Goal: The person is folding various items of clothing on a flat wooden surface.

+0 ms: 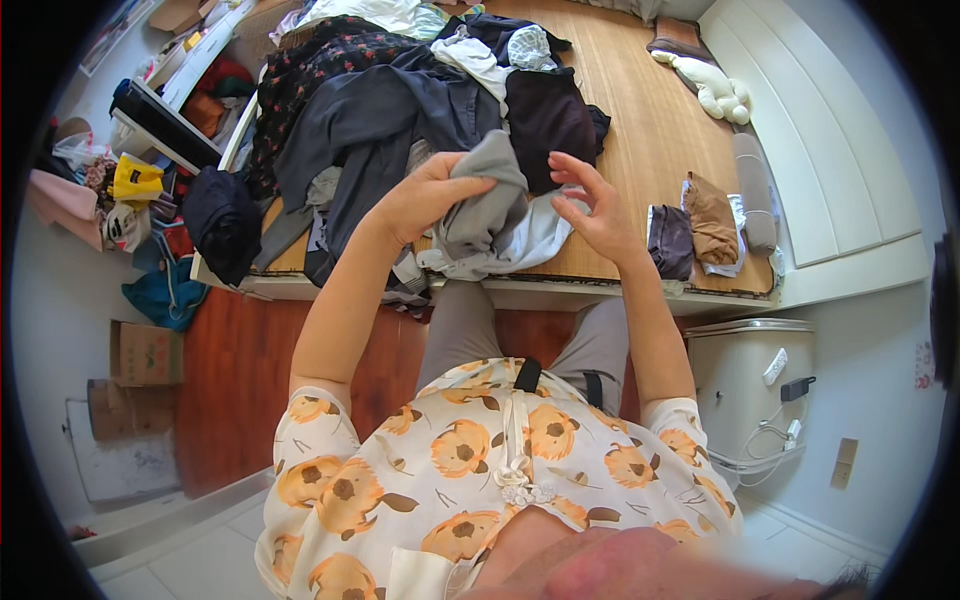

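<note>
My left hand (427,193) grips a bunched grey cloth garment (487,202), thumb on top. To its right, my right hand (592,206) is raised with fingers apart and nothing in it. A pale white-grey garment (536,236) lies on the bed edge below both hands, partly hidden by the grey one. Just beyond my hands is a dark, flattened garment (547,112). Dark grey trousers or a similar long garment (375,112) spread out on the left, next to a black floral fabric (292,112).
Folded clothes, including a brown one (711,217) and a dark one (670,232), lie on the bed mat (630,97) at right. A rolled grey item (754,195) and a white plush toy (712,86) line the headboard (817,142). A bedside cabinet (742,390) stands below.
</note>
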Available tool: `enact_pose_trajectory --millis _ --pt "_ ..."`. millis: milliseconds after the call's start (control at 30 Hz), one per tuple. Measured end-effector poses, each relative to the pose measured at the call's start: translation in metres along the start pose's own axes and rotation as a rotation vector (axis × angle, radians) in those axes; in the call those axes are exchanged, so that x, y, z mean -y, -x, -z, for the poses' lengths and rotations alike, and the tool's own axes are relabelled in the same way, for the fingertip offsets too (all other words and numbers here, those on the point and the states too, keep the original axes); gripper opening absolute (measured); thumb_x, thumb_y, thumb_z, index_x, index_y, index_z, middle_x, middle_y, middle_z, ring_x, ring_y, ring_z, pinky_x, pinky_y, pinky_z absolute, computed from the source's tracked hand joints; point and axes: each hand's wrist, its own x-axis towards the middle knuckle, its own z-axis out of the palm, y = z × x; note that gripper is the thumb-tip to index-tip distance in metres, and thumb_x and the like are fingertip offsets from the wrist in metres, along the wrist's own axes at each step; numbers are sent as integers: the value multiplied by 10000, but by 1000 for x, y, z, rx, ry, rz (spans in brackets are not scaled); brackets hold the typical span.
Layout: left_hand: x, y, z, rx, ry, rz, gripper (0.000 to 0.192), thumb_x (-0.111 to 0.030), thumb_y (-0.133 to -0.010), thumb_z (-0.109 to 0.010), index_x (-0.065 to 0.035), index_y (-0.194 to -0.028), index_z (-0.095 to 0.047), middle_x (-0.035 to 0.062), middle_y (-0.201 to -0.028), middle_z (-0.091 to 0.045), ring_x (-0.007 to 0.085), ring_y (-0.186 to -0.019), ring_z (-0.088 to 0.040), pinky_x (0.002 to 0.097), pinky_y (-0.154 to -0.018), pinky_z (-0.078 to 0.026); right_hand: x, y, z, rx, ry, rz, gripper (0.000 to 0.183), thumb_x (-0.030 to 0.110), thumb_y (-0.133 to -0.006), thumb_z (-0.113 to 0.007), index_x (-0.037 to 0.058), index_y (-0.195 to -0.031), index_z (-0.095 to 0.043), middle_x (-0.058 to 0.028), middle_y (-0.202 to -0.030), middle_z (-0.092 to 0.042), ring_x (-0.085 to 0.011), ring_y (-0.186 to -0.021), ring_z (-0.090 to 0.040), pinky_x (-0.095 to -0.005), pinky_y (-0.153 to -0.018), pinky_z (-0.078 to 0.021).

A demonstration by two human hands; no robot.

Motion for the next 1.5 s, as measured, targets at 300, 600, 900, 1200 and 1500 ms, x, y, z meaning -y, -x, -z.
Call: enact_pose_trajectory --millis 300,600,900,1200,1500 --pt "-23 9 -14 36 -470 -59 302 -113 -834 -639 22 -1102 -611 23 -960 -652 56 -841 -576 221 -722 -462 36 -9 -7 379 -390 -100 298 216 -886 -632 -15 -1073 -605 23 -921 -593 -45 -861 -511 -216 -759 -433" --pt "40 26 -32 -319 -460 -11 332 -299 -921 -569 -11 -1084 -593 86 -957 -644 134 -838 -642 299 -675 -518 31 -6 -21 31 -509 -306 257 234 -930 -571 -7 -868 -638 47 -727 -592 -23 -648 -485 -222 -574 -405" --pt "72 1 -36 -353 598 62 311 -265 -938 -513 -33 -1142 -554 91 -1064 -627 229 -989 -607 385 -885 -476 40 56 -99 -37 348 202 311 121 -820 -603 -23 -1093 -558 -161 -789 -605 -292 -673 -597 -372 -641 -476" --pt "-57 -12 -27 -1 640 -334 372 -244 -968 -427 3 -1227 -529 109 -1185 -607 237 -1112 -567 384 -990 -415 17 67 -70 -128 -101 -42 215 70 -841 -611 -6 -1042 -626 -124 -890 -651 -187 -696 -631 -271 -598 -504" --pt "-98 -54 -44 219 586 -421 372 -244 -983 -388 11 -1222 -516 112 -1191 -597 240 -1092 -573 372 -966 -426 27 53 4 -439 163 80 511 -12 -793 -618 71 -1282 -495 -119 -1200 -537 -208 -958 -589 -281 -738 -508"
